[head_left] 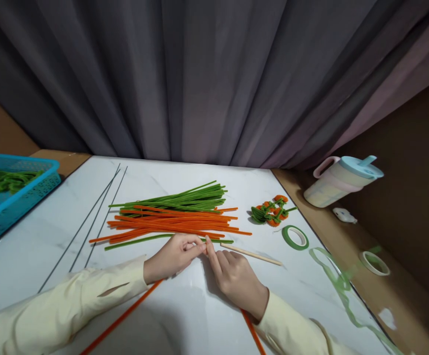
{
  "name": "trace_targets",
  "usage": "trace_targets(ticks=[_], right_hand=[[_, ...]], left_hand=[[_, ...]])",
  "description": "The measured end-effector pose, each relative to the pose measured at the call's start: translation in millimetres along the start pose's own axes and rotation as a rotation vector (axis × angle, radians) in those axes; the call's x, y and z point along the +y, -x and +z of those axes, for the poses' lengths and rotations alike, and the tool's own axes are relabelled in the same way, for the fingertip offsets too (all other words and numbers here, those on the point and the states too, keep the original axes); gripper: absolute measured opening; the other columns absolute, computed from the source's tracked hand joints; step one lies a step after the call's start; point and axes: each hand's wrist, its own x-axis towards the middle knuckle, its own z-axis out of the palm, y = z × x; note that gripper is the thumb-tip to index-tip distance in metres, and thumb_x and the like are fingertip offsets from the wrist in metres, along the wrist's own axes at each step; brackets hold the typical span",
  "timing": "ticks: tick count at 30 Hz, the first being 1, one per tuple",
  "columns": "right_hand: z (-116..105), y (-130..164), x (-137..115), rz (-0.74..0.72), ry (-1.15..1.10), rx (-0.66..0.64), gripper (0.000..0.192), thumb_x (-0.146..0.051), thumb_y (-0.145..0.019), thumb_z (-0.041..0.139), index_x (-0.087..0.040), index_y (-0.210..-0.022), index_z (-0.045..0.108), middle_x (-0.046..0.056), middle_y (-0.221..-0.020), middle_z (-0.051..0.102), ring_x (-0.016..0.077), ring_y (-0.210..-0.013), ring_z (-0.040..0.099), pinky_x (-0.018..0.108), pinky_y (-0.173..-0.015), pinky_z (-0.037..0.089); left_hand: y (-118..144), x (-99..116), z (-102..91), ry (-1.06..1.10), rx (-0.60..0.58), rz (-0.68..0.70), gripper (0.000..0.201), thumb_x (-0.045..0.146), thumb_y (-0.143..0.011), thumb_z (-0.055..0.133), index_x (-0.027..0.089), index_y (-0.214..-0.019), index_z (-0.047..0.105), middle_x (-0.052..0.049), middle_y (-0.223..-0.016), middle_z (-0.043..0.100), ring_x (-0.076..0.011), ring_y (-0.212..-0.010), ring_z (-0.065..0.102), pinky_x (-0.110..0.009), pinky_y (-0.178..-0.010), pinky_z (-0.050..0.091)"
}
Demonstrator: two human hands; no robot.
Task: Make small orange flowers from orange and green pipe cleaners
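Where the two hands meet at the middle of the table (44, 236), an orange stem (125, 313) is pinched between them. The left hand (172, 256) is closed, thumb and forefinger nipped on the bend of the stem; the right hand (236, 278) is curled, its forefinger stretched out to the same spot, though how much of the stem is gripped under its palm cannot be told. From the fingers the stem is seen to run back in two legs, one under the left wrist toward the near edge, the other under the right wrist.

The stem is judged to be very light, fuzzy rather than slippery, and soft enough to be bent by fingertips yet able to keep a bend, being wired inside. It is best taken right at the fold, where it is held now; held far out, the long legs would flop and swing.

It looks thin, bright orange and velvety. Just beyond the hands a wooden stick (253, 255) is laid, and behind it a pile of orange and green stems (173, 217). Further right lie a small finished flower (271, 211) and a green tape roll (295, 237); at far left a blue basket (22, 197) is set.
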Motion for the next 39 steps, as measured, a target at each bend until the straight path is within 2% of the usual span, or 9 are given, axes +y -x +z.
trace_targets(ticks=[5, 10, 15, 19, 23, 28, 32, 39], right_hand=[[-0.3, 0.1, -0.3, -0.017, 0.012, -0.030, 0.049, 0.000, -0.083, 0.032, 0.010, -0.131, 0.036, 0.006, -0.061, 0.052, 0.0177, -0.051, 0.048, 0.030, -0.043, 0.031], [1.6, 0.9, 5.2, -0.021, -0.078, 0.005, 0.052, 0.000, -0.085, 0.031, 0.011, -0.135, 0.024, 0.005, -0.061, 0.053, 0.0190, -0.051, 0.049, 0.031, -0.043, 0.035], [7.1, 2.6, 10.5, 0.110, -0.407, 0.102, 0.055, -0.005, -0.087, 0.031, -0.004, -0.141, 0.020, 0.003, -0.063, 0.058, 0.0168, -0.051, 0.050, 0.028, -0.045, 0.038], [9.1, 3.6, 8.3, 0.242, -0.661, 0.141, 0.047, -0.010, -0.089, 0.035, -0.015, -0.137, 0.033, 0.003, -0.070, 0.063, 0.0153, -0.055, 0.055, 0.026, -0.051, 0.043], [7.6, 2.9, 4.9, 0.401, -0.856, 0.141, 0.038, -0.015, -0.091, 0.039, -0.015, -0.129, 0.044, 0.005, -0.078, 0.067, 0.0137, -0.059, 0.060, 0.023, -0.054, 0.046], [4.9, 0.9, 4.7, 0.417, -0.890, 0.164, 0.028, -0.017, -0.092, 0.040, -0.016, -0.117, 0.053, 0.006, -0.081, 0.068, 0.0143, -0.062, 0.062, 0.024, -0.056, 0.048], [6.0, 2.0, 4.7, 0.391, -0.864, 0.191, 0.029, -0.015, -0.091, 0.041, -0.015, -0.119, 0.051, 0.006, -0.081, 0.068, 0.0156, -0.064, 0.063, 0.026, -0.059, 0.049], [7.5, 3.6, 4.6, 0.361, -0.870, 0.187, 0.032, -0.014, -0.091, 0.041, -0.015, -0.121, 0.049, 0.006, -0.082, 0.068, 0.0150, -0.064, 0.063, 0.026, -0.059, 0.048]], left_hand=[[0.6, -2.4, 0.6, 0.010, -0.002, 0.022, 0.042, 0.054, -0.081, 0.048, 0.013, -0.076, 0.055, 0.012, -0.032, 0.031, -0.0046, -0.025, 0.024, -0.016, -0.027, 0.017], [0.5, -2.3, 1.4, 0.022, 0.007, 0.053, 0.038, 0.050, -0.082, 0.050, 0.012, -0.076, 0.055, 0.012, -0.036, 0.030, -0.0035, -0.028, 0.023, -0.017, -0.029, 0.014], [-0.2, -2.5, 0.1, 0.029, 0.002, 0.088, 0.036, 0.047, -0.083, 0.052, 0.011, -0.081, 0.057, 0.011, -0.036, 0.032, -0.0035, -0.027, 0.024, -0.017, -0.030, 0.014], [-0.7, -5.8, -1.4, 0.041, -0.001, 0.079, 0.038, 0.050, -0.083, 0.052, 0.012, -0.082, 0.058, 0.011, -0.036, 0.033, -0.0037, -0.027, 0.024, -0.016, -0.028, 0.015], [-0.2, -7.1, -2.3, 0.056, -0.012, 0.083, 0.039, 0.052, -0.084, 0.051, 0.013, -0.084, 0.056, 0.011, -0.034, 0.033, -0.0042, -0.026, 0.024, -0.015, -0.026, 0.016], [-0.2, -7.9, -5.0, 0.095, -0.044, 0.052, 0.036, 0.051, -0.084, 0.049, 0.015, -0.086, 0.053, 0.012, -0.031, 0.033, -0.0053, -0.023, 0.023, -0.014, -0.025, 0.017], [-1.6, -7.6, -8.2, 0.123, -0.064, 0.017, 0.033, 0.046, -0.087, 0.045, 0.015, -0.083, 0.054, 0.012, -0.031, 0.033, -0.0052, -0.022, 0.022, -0.014, -0.025, 0.019], [-2.1, -0.9, -9.9, 0.123, -0.178, 0.010, 0.032, 0.037, -0.090, 0.039, 0.014, -0.075, 0.054, 0.008, -0.035, 0.040, -0.0043, -0.023, 0.025, -0.014, -0.027, 0.020]])
